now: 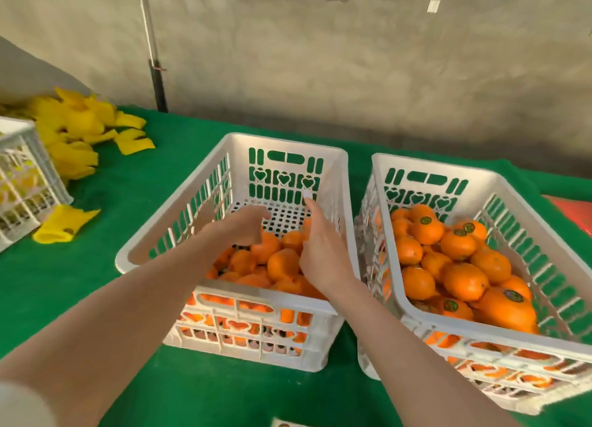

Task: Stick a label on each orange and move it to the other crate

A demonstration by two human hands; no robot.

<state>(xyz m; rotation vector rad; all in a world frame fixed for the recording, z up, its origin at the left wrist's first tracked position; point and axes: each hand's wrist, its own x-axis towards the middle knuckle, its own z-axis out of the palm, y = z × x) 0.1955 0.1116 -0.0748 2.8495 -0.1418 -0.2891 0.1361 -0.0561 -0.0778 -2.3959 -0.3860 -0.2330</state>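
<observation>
Your left hand [243,226] reaches into the left crate [282,142], fingers curled down over the smooth oranges [282,263] heaped in its near half. You cannot tell whether it grips one. The perforated floor beyond them lies bare. Your right hand [322,253] pinches a small pale label [307,195] at raised fingertips, close to the right wall. The right crate [432,163], slotted white plastic, stands just beside on green cloth [153,176] and holds the stickered oranges [464,280].
</observation>
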